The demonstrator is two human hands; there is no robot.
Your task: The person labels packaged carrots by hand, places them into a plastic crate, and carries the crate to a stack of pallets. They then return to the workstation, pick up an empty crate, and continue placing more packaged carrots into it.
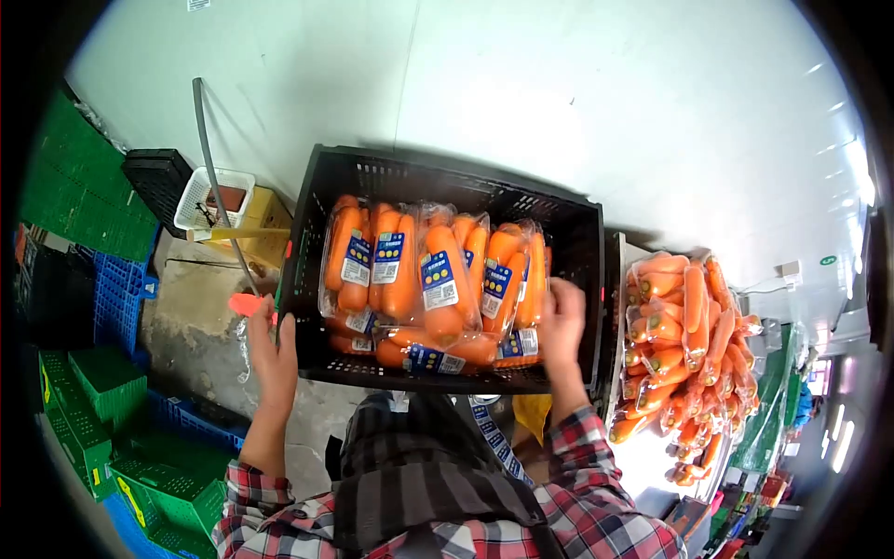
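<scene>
Black plastic lattice crate (577, 233) sits dead centre, packed with clear bags of orange carrots (433, 279). Left hand (273, 354) is at its eight o'clock corner, fingers clamped on the wall. Right hand (562, 326) is at four o'clock, fingers curled inside the rim; whether on a bag or the wall, I cannot tell. A heaped pile of bagged carrots (684, 345) lies at three o'clock.

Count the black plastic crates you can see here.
2. One large black plastic crate, filled with bagged orange carrots, sits centre; a smaller black slatted crate stands upper left, beside the white basket. More may be hidden in the dark left edge.
</scene>
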